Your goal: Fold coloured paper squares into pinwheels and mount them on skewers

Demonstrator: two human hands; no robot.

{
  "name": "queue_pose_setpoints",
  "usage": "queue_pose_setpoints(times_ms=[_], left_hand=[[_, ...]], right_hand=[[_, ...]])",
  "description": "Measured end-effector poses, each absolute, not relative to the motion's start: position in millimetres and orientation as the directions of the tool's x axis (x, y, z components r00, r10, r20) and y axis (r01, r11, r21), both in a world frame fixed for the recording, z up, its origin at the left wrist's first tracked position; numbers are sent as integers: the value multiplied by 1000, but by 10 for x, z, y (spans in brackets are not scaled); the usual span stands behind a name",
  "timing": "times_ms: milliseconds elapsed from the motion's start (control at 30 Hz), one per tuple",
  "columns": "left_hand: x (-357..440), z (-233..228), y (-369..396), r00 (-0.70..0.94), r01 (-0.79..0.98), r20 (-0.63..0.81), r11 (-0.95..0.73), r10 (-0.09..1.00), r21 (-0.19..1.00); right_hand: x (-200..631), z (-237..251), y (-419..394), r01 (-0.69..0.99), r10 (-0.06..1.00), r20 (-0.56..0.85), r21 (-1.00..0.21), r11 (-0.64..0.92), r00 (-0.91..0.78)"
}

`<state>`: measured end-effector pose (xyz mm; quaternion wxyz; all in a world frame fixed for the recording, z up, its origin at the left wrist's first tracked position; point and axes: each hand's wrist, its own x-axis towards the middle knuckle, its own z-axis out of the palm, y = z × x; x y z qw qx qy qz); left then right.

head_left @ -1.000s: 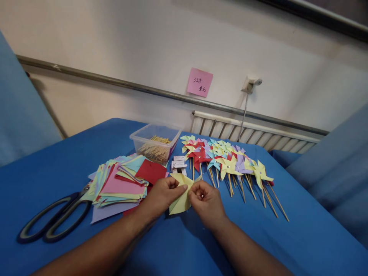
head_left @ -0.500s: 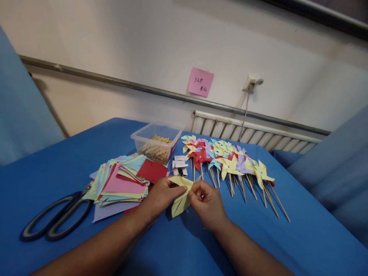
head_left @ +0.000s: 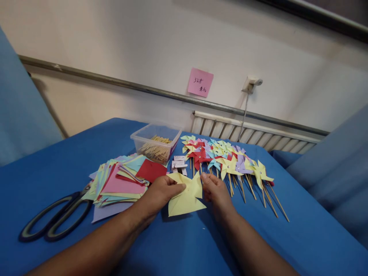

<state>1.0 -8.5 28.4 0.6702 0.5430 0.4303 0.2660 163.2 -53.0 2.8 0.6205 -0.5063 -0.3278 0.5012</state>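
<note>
A pale yellow paper square (head_left: 186, 201) with cuts running in from its corners is held up over the blue table. My left hand (head_left: 162, 191) pinches its left side, thumb lying on top near the middle. At the upper right corner of the paper, the thumb and curled fingers of my right hand (head_left: 215, 191) are closed; the exact contact there is hard to see. Just behind the paper stand small white boxes (head_left: 179, 164). A stack of coloured paper sheets (head_left: 123, 184) lies to the left of my left hand.
Large dark-handled scissors (head_left: 61, 212) lie at the left, blades partly under the paper stack. A clear plastic box (head_left: 153, 143) of short wooden sticks stands behind. Several finished paper pinwheels (head_left: 229, 167) on sticks lie at the right. The blue tablecloth (head_left: 293, 245) extends toward the wall and radiator.
The yellow paper has gone from folded inward to spread out nearly flat. My right hand has moved slightly right and up, away from the paper's middle to its corner.
</note>
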Motion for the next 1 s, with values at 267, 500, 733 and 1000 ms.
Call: queue_pose_setpoints(times_ms=[267, 500, 733, 1000], left_hand=[[34, 284, -102, 439, 203, -276, 204, 855, 958], [17, 282, -101, 476, 203, -276, 201, 835, 958], [-11, 403, -108, 585, 38, -224, 250, 780, 967], [-127, 524, -65, 648, -42, -25, 68, 761, 997]], right_hand=[[1585, 3, -580, -416, 964, -223, -870, -264, -144], [1588, -35, -576, -364, 966, -198, -898, -246, -165], [1653, 21, -579, -502, 980, -171, -842, -200, -103], [1760, 61, -518, -639, 985, -169, -755, -147, -27]])
